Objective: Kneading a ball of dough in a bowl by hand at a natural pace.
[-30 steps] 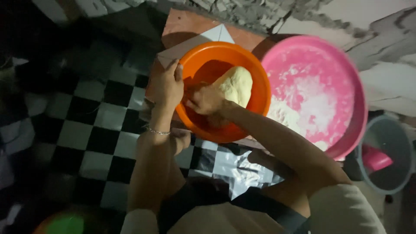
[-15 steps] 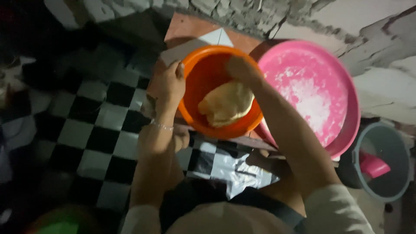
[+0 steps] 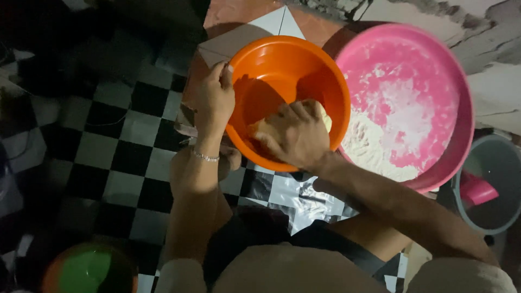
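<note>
Head view is showing a pale lump of dough (image 3: 325, 116) lying low in the orange bowl (image 3: 271, 65), mostly hidden under the right hand (image 3: 296, 133), whose fingers are pressing down, spread. It looks soft, sticky, best scooped from beneath. The left hand (image 3: 214, 100) is gripping the rim. Beside it, a pink basin (image 3: 453, 81) is holding flour (image 3: 374, 149).

Orange bowl (image 3: 282, 70) with pale cream dough (image 3: 259, 128), pink basin (image 3: 429, 81) dusted white on the right, grey bucket (image 3: 496, 179) farther right, black-and-white checkered floor (image 3: 108, 157) left, green-and-orange ball (image 3: 89, 268) near left.
</note>
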